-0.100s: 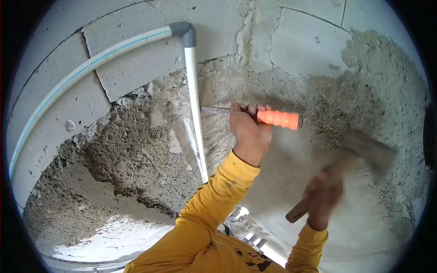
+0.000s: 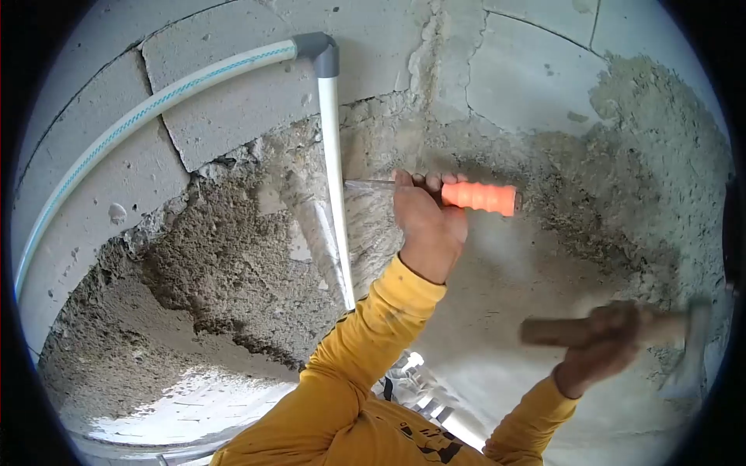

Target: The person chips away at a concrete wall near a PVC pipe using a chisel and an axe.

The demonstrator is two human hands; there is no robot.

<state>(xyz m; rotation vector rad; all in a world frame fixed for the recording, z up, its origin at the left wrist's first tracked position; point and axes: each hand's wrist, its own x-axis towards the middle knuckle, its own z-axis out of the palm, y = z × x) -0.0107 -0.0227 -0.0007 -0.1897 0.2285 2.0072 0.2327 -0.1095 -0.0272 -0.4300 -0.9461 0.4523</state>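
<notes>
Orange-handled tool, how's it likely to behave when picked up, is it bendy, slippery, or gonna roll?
The orange-handled tool is probably stiff, since its thin shaft looks straight and metallic. The ridged handle suggests it's unlikely to slip. Set down, it might roll a little, as that handle looks rounded.

This place looks like a building site, with unfinished masonry. A white plastic pipe (image 2: 329,140) runs exposed there, with a grey elbow fitting (image 2: 317,50) at its upper end. Behind the pipe stands a bare block wall (image 2: 241,101) with visible joints; to its left is rough, broken mortar (image 2: 221,241). To its right are an orange-handled chisel (image 2: 479,199) and a blurred hammer (image 2: 556,332).
</notes>
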